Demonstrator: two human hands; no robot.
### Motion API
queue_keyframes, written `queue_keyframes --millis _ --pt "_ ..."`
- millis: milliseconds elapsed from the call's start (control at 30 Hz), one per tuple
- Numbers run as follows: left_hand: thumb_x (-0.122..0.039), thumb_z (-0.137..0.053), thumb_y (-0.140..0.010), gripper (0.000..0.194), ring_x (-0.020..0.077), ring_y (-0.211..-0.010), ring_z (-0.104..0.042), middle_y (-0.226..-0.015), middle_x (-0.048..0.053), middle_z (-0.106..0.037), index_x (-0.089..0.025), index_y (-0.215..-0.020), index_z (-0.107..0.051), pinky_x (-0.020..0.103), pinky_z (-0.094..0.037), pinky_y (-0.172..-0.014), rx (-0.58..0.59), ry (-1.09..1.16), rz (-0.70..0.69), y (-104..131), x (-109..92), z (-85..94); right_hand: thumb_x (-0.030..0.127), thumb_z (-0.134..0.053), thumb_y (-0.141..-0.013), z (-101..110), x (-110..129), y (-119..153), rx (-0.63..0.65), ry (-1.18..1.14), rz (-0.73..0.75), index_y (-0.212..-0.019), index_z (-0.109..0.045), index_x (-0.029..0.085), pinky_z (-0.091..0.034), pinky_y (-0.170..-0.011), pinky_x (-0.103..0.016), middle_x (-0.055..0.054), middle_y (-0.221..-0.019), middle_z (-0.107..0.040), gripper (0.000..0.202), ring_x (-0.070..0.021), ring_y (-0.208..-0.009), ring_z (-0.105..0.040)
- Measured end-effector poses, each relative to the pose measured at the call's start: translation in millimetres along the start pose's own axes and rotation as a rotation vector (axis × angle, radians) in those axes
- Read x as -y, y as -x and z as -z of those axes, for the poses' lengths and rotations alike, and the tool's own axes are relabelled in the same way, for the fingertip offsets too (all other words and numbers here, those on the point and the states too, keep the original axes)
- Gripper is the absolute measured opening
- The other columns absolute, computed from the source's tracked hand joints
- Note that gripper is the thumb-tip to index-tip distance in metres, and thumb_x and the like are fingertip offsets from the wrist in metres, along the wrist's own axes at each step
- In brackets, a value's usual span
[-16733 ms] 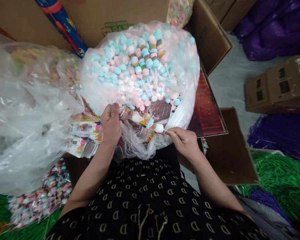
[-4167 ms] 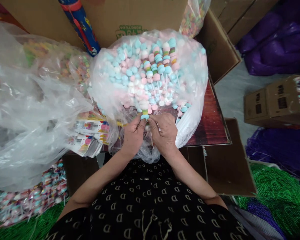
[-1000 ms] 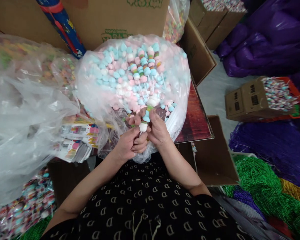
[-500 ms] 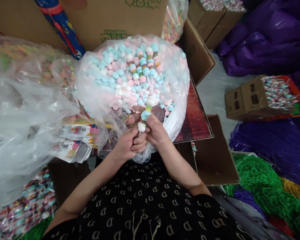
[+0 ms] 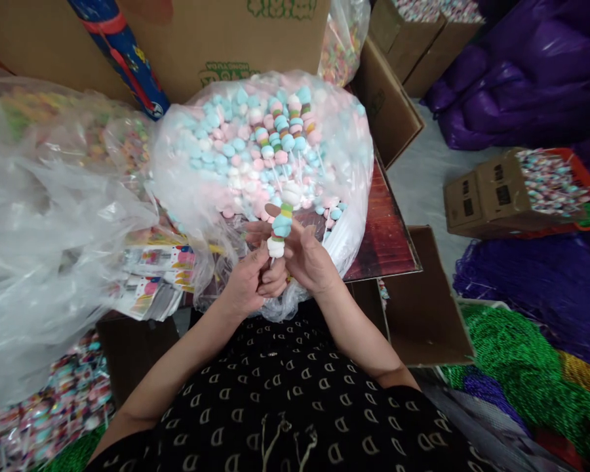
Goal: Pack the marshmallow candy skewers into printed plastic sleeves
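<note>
**In front of the crumpled, translucent plastic bag (image 5: 351,229), the bare right hand (image 5: 318,263) opens**

Half a second ago its thumb lay against the blue middle of the pastel candy skewer (image 5: 282,226); now the thumb stands apart, fingers spread behind, whether touching I cannot tell. The bare left hand (image 5: 248,283), clamped on the thin white stick (image 5: 273,263) below the lowest white lump, thus seems to bear the skewer alone. Tilted near the bag, it stacks matt, puffy white and blue rounds around a yellow-green band. Similar striped skewers (image 5: 285,126) lie on a soft pink-white-blue heap (image 5: 233,174). Flat printed wrappers (image 5: 150,298) lie stacked leftward.
</note>
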State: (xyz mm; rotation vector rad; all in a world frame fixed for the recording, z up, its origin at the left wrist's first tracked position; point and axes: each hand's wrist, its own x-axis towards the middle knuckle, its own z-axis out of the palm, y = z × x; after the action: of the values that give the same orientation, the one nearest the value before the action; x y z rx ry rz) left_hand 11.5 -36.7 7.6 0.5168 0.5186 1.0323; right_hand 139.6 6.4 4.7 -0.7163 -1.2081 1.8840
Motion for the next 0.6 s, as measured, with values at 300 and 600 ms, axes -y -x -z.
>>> queue_keyframes --millis 300,600 --pt "-0.065 -0.068 -0.090 0.049 0.0074 -0.044 -0.039 -0.054 -0.005 -0.046 -0.019 -0.080 -0.061 0.022 -0.032 -0.042 -0.205 -0.181 -0.194 -7.0 13.5 -1.3 0.056 -0.074 -0.089 -2.5 -2.6 16.8 -0.058 -0.021 -0.002 -0.134 -0.064 0.024 -0.054 -0.046 -0.025 0.007 -0.062 -0.066 0.056 -0.0124 -0.046 -0.062" --pt "-0.045 -0.078 -0.088 0.025 0.0130 -0.070 -0.060 -0.071 -0.001 -0.063 -0.021 -0.085 -0.070 0.026 -0.050 -0.061 -0.422 -0.138 -0.428 -8.3 -1.8 -16.4 0.044 -0.073 -0.093 -6.8 9.6 31.7 -0.435 0.556 0.296 -0.118 -0.074 0.032 -0.058 -0.092 -0.043 -0.005 -0.112 -0.075 0.028 -0.0229 -0.101 -0.068"
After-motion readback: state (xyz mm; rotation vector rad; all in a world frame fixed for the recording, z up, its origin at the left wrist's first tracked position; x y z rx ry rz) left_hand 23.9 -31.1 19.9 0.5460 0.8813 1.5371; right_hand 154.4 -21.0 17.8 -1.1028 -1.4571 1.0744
